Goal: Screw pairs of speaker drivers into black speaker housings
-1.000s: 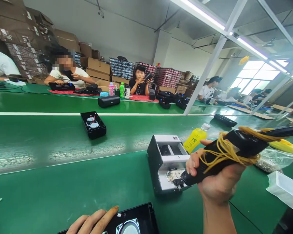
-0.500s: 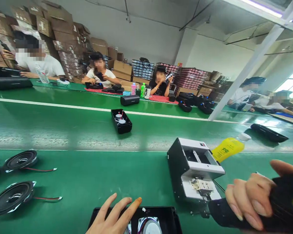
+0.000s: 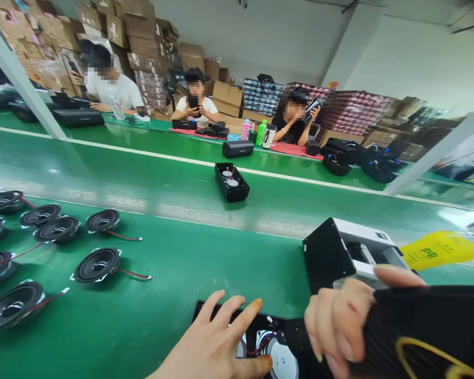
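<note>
In front of me lies an open black speaker housing [image 3: 199, 311] with round speaker drivers [image 3: 283, 363] and red and black wires inside. My left hand [image 3: 221, 342] rests over its left part with fingers spread, covering much of it. An orange covering sits on two fingertips. My right hand [image 3: 339, 321] is wrapped round a black power screwdriver [image 3: 422, 326] with a yellow line on its body. The tool's nose is over the right side of the housing; its tip is hidden. Behind the tool stands a black-and-white screw feeder [image 3: 327, 252], partly covered by my right hand.
Several loose speakers [image 3: 98, 265] with wire leads lie on the left of the green bench [image 3: 161, 263]. A yellow bottle [image 3: 442, 250] leans beside the feeder. Another open housing [image 3: 232, 184] sits further back. Co-workers [image 3: 193, 102] sit across, with stacked cartons behind.
My right hand has brought the screwdriver from the feeder's front leftward to over the housing. My left hand stays on the housing. The view has turned left, showing more speakers.
</note>
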`<state>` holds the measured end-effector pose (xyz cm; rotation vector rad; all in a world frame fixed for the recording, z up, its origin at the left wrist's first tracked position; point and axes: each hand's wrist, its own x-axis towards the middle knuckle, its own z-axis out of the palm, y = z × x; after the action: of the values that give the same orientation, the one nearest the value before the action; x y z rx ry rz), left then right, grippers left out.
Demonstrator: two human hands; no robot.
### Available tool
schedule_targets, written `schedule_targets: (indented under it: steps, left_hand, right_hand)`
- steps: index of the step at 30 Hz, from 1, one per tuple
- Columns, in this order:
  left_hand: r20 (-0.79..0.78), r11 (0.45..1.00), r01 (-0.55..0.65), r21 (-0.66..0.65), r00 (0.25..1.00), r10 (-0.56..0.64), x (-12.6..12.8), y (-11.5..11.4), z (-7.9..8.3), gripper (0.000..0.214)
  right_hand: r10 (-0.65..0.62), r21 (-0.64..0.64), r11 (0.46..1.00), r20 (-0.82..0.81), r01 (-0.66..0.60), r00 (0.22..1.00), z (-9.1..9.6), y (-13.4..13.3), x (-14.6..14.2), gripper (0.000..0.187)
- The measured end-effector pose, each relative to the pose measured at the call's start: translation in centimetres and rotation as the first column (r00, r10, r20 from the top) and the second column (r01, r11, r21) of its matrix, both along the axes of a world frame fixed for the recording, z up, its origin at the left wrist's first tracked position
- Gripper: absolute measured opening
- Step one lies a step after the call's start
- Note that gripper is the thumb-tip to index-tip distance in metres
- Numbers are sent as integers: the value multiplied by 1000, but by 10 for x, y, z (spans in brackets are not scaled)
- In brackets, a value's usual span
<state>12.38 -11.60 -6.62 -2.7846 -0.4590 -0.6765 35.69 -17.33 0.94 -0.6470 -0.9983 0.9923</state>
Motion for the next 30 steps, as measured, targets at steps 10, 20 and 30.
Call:
schedule_targets:
  steps: [10,20,30]
  left_hand:
    - [156,995,3,-99,988,13,0,2,4,20]
    - [128,992,1,-126,992,15,3,-3,16,22]
    - [103,987,6,-162,995,11,4,-3,16,25]
  right_hand:
    - [-110,0,994,51,110,993,11,24,-44,57]
    - [-6,30,1000,114,3,994,7,25,-32,61]
    - [7,-52,999,66,-3,998,10,27,-36,57]
